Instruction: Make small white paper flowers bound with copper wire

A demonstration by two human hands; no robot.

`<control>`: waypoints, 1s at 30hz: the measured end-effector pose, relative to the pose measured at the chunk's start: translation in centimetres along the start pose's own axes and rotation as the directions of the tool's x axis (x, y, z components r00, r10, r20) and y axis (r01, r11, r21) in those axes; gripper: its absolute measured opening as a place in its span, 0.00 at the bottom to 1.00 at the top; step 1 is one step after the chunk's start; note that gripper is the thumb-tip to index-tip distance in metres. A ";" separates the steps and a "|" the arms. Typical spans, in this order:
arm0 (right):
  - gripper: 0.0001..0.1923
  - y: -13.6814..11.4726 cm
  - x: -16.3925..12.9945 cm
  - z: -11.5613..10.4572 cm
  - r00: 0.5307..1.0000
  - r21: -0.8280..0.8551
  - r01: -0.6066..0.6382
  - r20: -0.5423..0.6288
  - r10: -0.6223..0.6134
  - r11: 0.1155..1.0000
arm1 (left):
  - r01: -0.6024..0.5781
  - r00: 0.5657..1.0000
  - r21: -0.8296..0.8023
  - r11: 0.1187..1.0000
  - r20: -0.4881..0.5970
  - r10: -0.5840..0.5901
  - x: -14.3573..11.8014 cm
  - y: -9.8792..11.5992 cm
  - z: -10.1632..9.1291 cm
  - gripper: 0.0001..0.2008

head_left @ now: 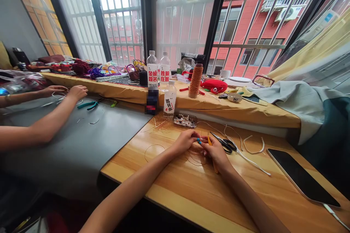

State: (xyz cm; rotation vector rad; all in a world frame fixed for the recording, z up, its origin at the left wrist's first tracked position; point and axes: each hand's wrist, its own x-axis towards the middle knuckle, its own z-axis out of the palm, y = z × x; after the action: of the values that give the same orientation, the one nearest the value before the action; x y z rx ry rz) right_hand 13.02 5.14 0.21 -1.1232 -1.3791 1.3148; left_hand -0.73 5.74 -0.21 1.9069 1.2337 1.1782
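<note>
Left hand point(188, 141) pinches brown thread point(197, 154), right hand point(217, 154) grasps orange tool point(209, 139); thread looks light, springy, best pinched near the tool.

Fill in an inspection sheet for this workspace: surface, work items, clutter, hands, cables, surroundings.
Surface: brown wooden tabletop.
Work items: slim orange tool; thin copper-coloured looped strands.
Clutter: black-handled metal scissors, white cord pieces, clear rectangular bead tray.
Hands: right hand grips the tool; left hand close against it, hold unclear.
Cables: white cable at the edge of a black-screened rectangular device.
Surroundings: co-worker's hands at left; barred windows behind.
</note>
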 end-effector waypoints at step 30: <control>0.15 -0.2 0.1 -0.7 0.995 0.067 -0.087 -0.035 0.090 0.994 | 0.179 0.984 -0.360 0.916 0.081 -0.161 0.4 -0.5 0.3 0.05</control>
State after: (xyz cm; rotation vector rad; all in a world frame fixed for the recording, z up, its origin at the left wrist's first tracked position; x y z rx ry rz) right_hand 13.64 5.33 0.47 -1.1704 -1.2628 1.3850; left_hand -0.60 6.27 -0.62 1.5128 1.0437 1.1670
